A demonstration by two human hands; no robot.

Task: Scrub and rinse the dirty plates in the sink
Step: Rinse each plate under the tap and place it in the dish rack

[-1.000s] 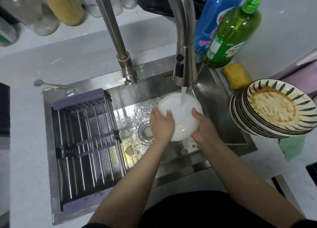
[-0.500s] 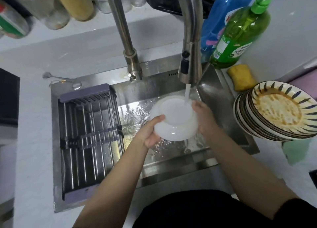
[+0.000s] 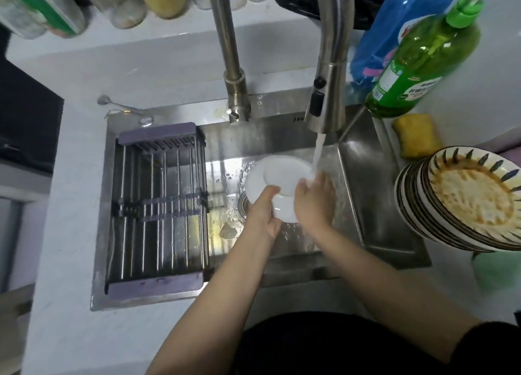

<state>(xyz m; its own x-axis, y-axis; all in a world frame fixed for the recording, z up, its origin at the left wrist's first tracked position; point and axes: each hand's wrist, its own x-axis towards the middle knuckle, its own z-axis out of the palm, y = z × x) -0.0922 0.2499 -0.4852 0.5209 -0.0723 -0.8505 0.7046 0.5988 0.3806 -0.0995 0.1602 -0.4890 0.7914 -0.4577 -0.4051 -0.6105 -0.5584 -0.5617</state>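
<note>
Where steel sink (image 3: 375, 205) meets white counter (image 3: 70, 233), both hands gripping plate (image 3: 276, 177)

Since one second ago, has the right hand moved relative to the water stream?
Yes. The right hand has shifted up under the water stream, over the white plate's right side.

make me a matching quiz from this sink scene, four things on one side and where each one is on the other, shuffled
Things:
1. white plate
2. sponge
3. rack
4. striped plates

Places:
A. across the left half of the sink
B. stacked on the counter right of the sink
C. held in both hands by the running tap
D. on the counter beside the green bottle

Pairs: 1-C, 2-D, 3-A, 4-B
</note>
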